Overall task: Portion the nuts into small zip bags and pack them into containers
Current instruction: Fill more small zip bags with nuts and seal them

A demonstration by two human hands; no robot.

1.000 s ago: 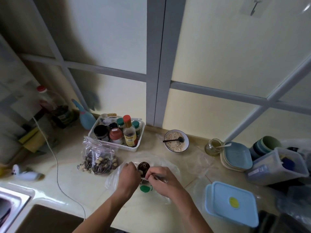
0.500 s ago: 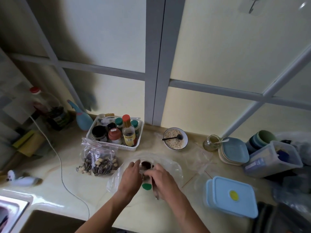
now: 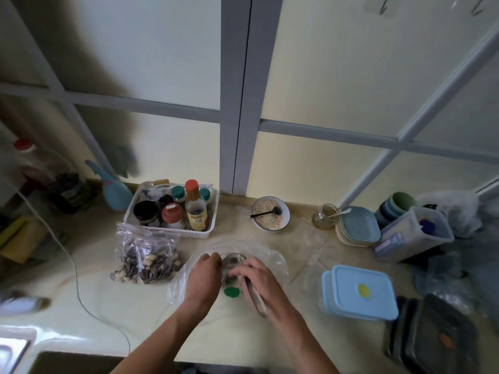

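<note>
Apparently filling: left hand (image 3: 204, 276) pinches the bag (image 3: 272, 261) mouth on the counter (image 3: 140, 306); right hand (image 3: 256, 279) grips a spoon (image 3: 256, 299) over it. Next, tip the nuts in cleanly.

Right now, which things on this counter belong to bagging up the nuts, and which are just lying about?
For the job:
left hand and right hand, both at the small bag being filled
scoop in the right hand
filled nut bags
blue-lidded container

Lying about:
basket of sauce bottles
bowl of oats
stacked plates
white cable
</note>
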